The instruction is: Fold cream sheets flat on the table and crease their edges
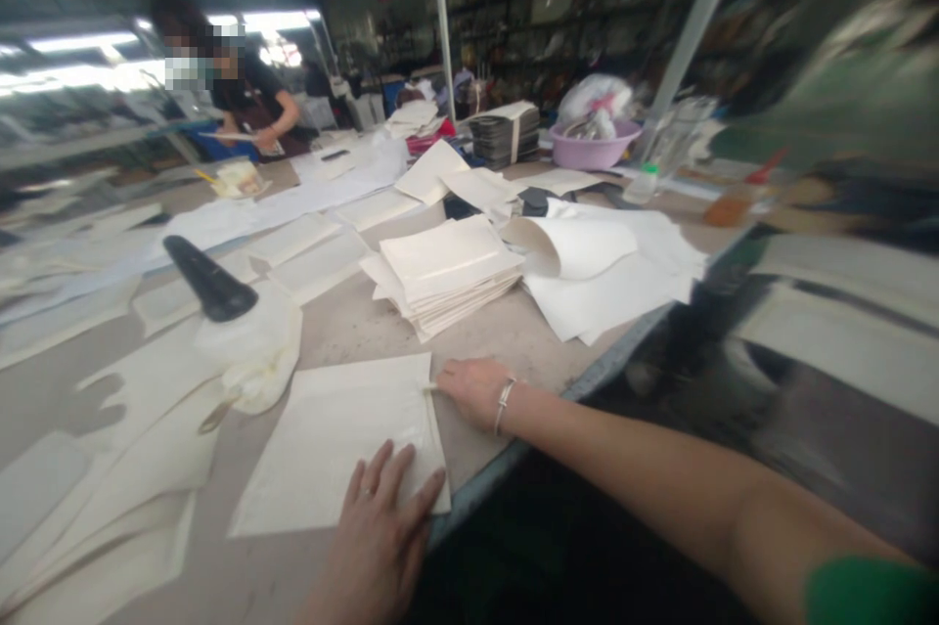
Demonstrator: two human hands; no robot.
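Observation:
A cream-coloured flat sheet lies on the table near its front edge, with a folded strip along its right side. My left hand rests on the sheet's lower right part, fingers spread. At the upper right edge, my right hand, with a bracelet at the wrist, has its fingers closed on that folded edge. Left of the sheet stands a pale glue-smeared container with a black handle leaning up from it. Behind the sheet sits a stack of cream pieces.
Rolled white sheets lie right of the stack. More cream pieces overlap on the left. Farther back are a purple basin, a strapped dark stack and a green-capped bottle. A person works across the table.

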